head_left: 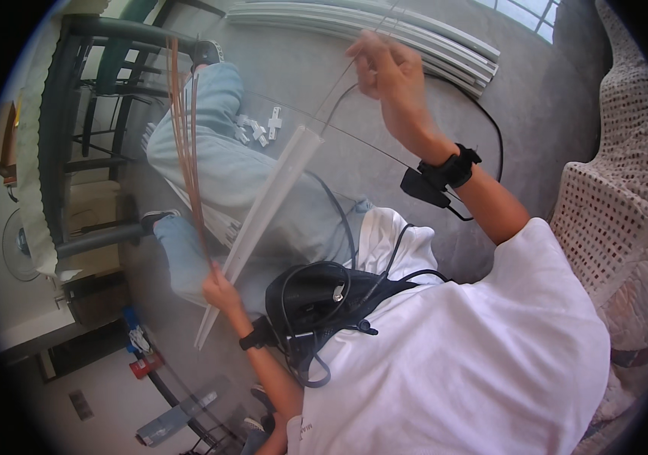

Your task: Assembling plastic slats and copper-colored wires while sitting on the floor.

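Note:
My left hand [221, 292] is closed around a bundle of long, thin copper-coloured wires [189, 152], which fan upward from the fist. Right beside that hand, a long white channel-shaped rail [259, 212] slants across my legs; whether the fingers also grip it is hard to tell. Above the rail's upper end, my right hand [392, 67] is raised with its fingers pinched on a thin wire [337, 85]. This wire runs down toward the rail's open end and on past the fingertips at the top. Whether it enters the rail is too fine to see.
Several white rails [423, 38] lie stacked on the grey floor at the far side. Small white connectors [274, 123] are scattered beyond my leg. A dark metal frame [123, 30] stands at left, a cloth-covered seat [612, 174] at right. Black cables [331, 265] loop over my waist bag.

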